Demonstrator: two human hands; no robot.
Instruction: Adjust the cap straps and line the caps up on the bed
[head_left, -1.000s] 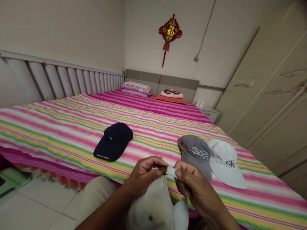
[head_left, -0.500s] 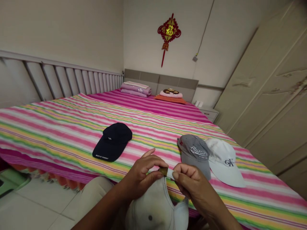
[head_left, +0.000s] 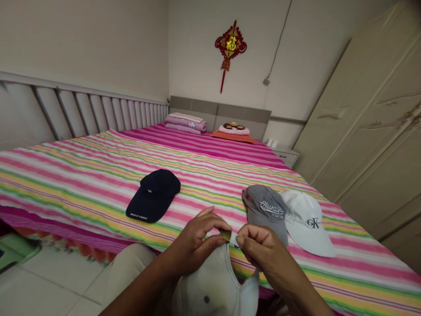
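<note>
A pale cap (head_left: 210,287) hangs low in front of me at the bed's edge, its rear opening toward my hands. Thumb and fingers of my left hand (head_left: 200,241) pinch the brass-coloured buckle (head_left: 225,235) on its back strap. My right hand (head_left: 259,245) is closed on the white strap (head_left: 233,239) just to the right of that buckle. Beyond my left hand lies a navy cap (head_left: 156,193). Past my right hand are a grey cap (head_left: 266,208) and a white cap (head_left: 309,224), the grey one partly over the white.
The caps lie on a bed with a striped sheet (head_left: 98,171). Folded bedding (head_left: 186,123) and a pink bundle (head_left: 233,129) are at the headboard (head_left: 243,116). A wardrobe (head_left: 371,123) stands on the right, a green stool (head_left: 18,250) at lower left.
Both hands keep their pinch on the buckle and strap. The brass buckle has tilted slightly and the visible white strap beside it looks a little shorter. The view has shifted slightly.
</note>
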